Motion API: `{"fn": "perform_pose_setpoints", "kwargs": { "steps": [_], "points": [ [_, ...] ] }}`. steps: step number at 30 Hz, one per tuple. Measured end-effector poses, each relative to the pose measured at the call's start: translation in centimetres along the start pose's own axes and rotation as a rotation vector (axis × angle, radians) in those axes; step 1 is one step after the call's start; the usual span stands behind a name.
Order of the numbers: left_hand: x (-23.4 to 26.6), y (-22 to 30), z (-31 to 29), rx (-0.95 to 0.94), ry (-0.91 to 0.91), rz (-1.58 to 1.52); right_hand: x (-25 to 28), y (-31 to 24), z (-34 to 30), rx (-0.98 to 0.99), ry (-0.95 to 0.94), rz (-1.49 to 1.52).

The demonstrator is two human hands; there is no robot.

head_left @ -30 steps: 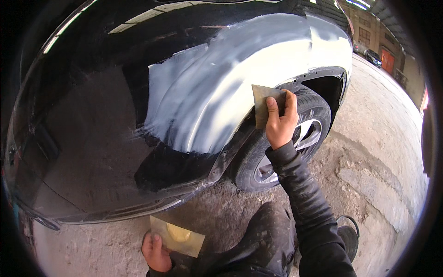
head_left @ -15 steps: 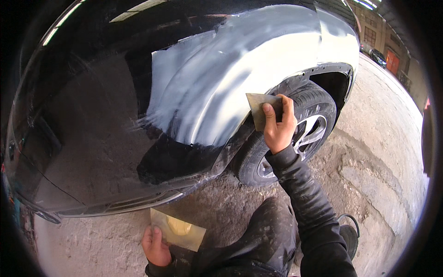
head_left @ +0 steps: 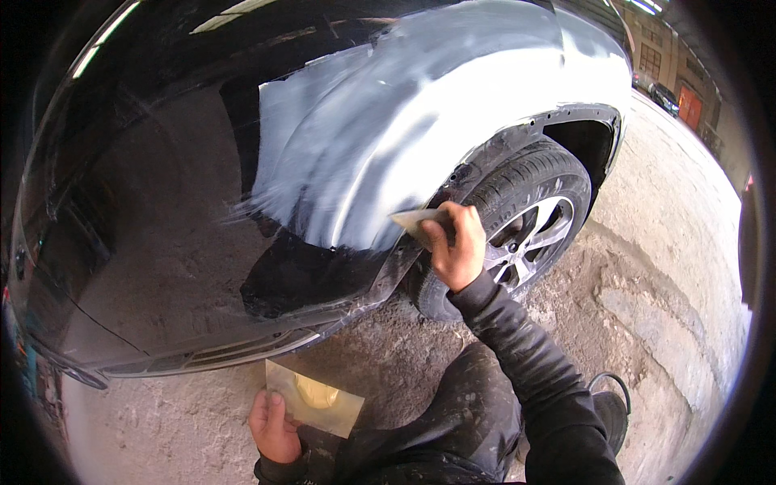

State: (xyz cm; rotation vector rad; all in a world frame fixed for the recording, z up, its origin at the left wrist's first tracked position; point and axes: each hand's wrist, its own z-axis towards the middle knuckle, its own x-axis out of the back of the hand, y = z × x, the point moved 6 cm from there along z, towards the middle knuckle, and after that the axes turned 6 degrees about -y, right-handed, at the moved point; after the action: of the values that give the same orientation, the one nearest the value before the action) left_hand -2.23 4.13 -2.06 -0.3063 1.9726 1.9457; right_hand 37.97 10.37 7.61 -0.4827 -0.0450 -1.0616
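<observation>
My right hand (head_left: 461,252) pinches a thin, flat putty spreader (head_left: 414,221) between thumb and fingers. The spreader's corner is at the lower edge of a car panel (head_left: 364,149), just in front of the wheel arch; whether it touches cannot be told. That panel is black, with a broad light grey-white patch sweeping over the arch. Low at the left, my left hand (head_left: 275,428) grips the edge of a flat rectangular plate (head_left: 343,414). On the plate lies a smooth dab of yellowish putty (head_left: 317,394).
Right behind my right hand stands the car wheel (head_left: 513,246), with a silver spoked rim. My bent knee (head_left: 477,396) is below it. A dark round container with a curved handle (head_left: 612,416) sits beside my right forearm. Rough, dusty ground (head_left: 647,307) stretches right, toward a parked car (head_left: 664,99).
My right hand and the spreader have moved down and left along the arch edge, and the spreader has tilted flatter. My left hand with the plate has hardly moved.
</observation>
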Motion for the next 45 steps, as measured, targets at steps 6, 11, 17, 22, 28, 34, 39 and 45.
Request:
{"fn": "perform_pose_setpoints", "kwargs": {
  "steps": [6, 11, 17, 22, 28, 34, 39, 45],
  "points": [
    [-1.3, 0.9, -0.3, -0.005, -0.034, 0.01, -2.0, -1.3, -1.8, 0.252, -0.203, -0.006],
    [-0.2, 0.7, -0.1, -0.066, -0.018, 0.065, 1.9, -0.5, -0.4, 0.243, -0.122, 0.054],
    [4.8, -0.7, 0.5, -0.407, -0.189, 0.601, 13.5, 9.2, 9.1, -0.145, 0.47, 0.249],
    [7.0, -2.2, -0.2, -0.615, -0.223, 1.033, 16.8, 13.8, 14.2, -0.171, 0.494, 0.345],
    [8.3, -3.5, 0.3, 0.051, -0.061, 0.264, 16.5, 12.7, 14.3, -0.11, 0.509, 0.183],
    [4.7, -0.1, -0.9, -0.659, -0.203, 0.992, 13.3, 9.0, 12.9, -0.068, 0.475, 0.12],
    [6.4, -2.8, 0.7, -0.015, -0.086, 0.096, 10.8, 5.6, 11.5, -0.12, 0.418, 0.036],
    [3.8, -1.8, 0.3, -0.023, -0.053, 0.02, 6.6, 1.7, 8.1, -0.055, 0.232, -0.005]
  ]
}}
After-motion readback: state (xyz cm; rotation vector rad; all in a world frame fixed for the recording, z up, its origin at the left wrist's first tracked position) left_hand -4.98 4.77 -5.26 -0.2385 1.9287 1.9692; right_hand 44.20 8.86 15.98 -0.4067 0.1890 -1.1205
